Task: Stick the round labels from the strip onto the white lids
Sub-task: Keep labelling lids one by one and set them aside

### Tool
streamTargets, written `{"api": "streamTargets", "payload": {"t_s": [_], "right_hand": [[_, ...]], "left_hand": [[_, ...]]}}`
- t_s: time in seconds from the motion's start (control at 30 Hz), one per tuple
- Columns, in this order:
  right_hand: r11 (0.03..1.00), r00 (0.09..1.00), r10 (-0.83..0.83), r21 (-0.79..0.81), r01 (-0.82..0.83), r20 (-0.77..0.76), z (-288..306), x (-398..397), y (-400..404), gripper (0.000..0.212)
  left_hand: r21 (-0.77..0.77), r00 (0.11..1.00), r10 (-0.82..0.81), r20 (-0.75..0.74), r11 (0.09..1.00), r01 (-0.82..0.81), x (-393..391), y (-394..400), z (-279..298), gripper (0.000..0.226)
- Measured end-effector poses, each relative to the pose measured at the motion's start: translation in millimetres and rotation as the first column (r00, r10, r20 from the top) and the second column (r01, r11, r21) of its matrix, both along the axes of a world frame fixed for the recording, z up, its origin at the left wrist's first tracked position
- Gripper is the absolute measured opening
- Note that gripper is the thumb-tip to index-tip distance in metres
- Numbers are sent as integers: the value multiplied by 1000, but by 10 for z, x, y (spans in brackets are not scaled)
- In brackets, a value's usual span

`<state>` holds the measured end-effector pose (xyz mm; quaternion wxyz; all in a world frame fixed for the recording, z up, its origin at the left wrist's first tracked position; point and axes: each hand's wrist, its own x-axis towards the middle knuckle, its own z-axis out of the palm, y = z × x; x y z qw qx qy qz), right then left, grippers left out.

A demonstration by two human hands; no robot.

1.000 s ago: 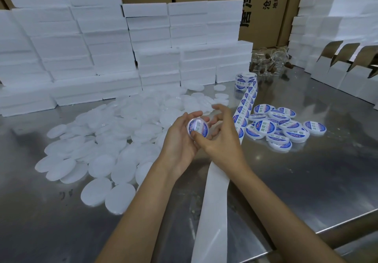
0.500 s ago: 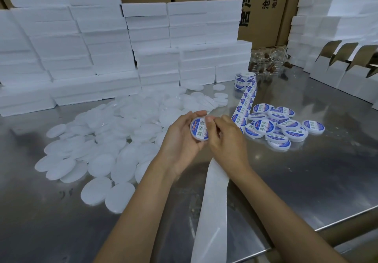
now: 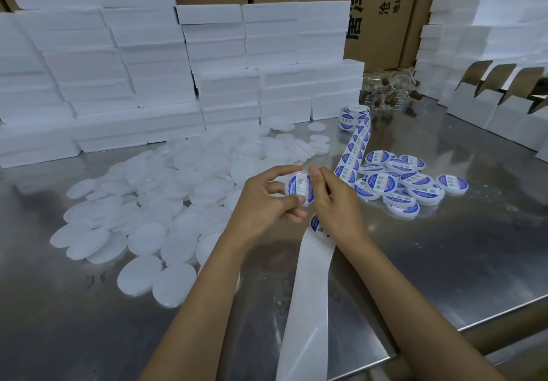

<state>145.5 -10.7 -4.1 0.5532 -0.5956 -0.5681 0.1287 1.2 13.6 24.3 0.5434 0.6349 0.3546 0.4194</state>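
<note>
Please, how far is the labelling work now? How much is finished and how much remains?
Done: about a dozen labelled lids lie piled on the right of the steel table. In hand: the left hand holds a lid with a label already on it, and the right hand is at its edge. Left: a far larger heap of plain white lids and a label strip with labels remaining. So it is early.

1. Both forearms are bare right to the near edge of the view; no sleeves show.
2. The left hand [image 3: 261, 203] and right hand [image 3: 335, 205] seem ungloved, with short nails.
</note>
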Motion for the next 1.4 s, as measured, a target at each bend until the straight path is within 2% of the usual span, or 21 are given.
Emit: {"api": "streamTargets", "payload": {"t_s": [0.1,0.23,0.33,0.43,0.53,0.63,0.77,0.87,0.97,1.2,1.27,1.33,1.4], "right_hand": [[998,993,61,-14,-63,-100,-1,-20,-16,39],[991,996,61,-121,-52,67,-46,-51,-36,55],[995,991,13,-95,0,130,-46,-40,-33,61],[996,981,19,-90,-2,191,-54,-41,-39,59],[997,979,-13,-76,29,204,-71,-45,-31,51],[992,973,-103,-47,115,205,-67,9,-6,44],[989,970,-145,-8,149,197,-87,42,-9,38],[996,990,-88,16,86,109,-82,24,-12,38],[1000,1000,7,-21,-7,4,-56,17,-24,50],[987,991,129,-88,-131,-36,-20,-61,-50,55],[988,991,115,-99,-121,-66,-17,-57,-48,53],[990,993,71,-111,-82,-96,-20,-25,-44,50],[992,995,34,-117,-46,-97,-30,7,-38,47]], "left_hand": [[2,997,74,34,997,-74,7,-8,18,36],[-37,980,157,124,987,-153,4,-5,23,21],[-29,968,224,109,975,-223,42,-7,8,12],[5,951,298,88,954,-299,61,-11,-3,23],[-19,966,249,72,968,-249,47,-8,6,26],[-87,991,115,71,990,-108,40,-12,22,22],[-120,995,-89,41,988,93,-19,-11,28,41],[-88,998,-41,46,995,45,-21,-27,31,41],[-76,991,34,126,997,-24,7,-37,19,30],[-40,972,212,104,977,-209,10,10,-25,24],[-62,979,171,109,984,-165,15,12,-35,22],[-90,989,68,132,994,-56,24,10,-40,17],[-77,992,-29,120,996,38,33,1,-41,25]]}}
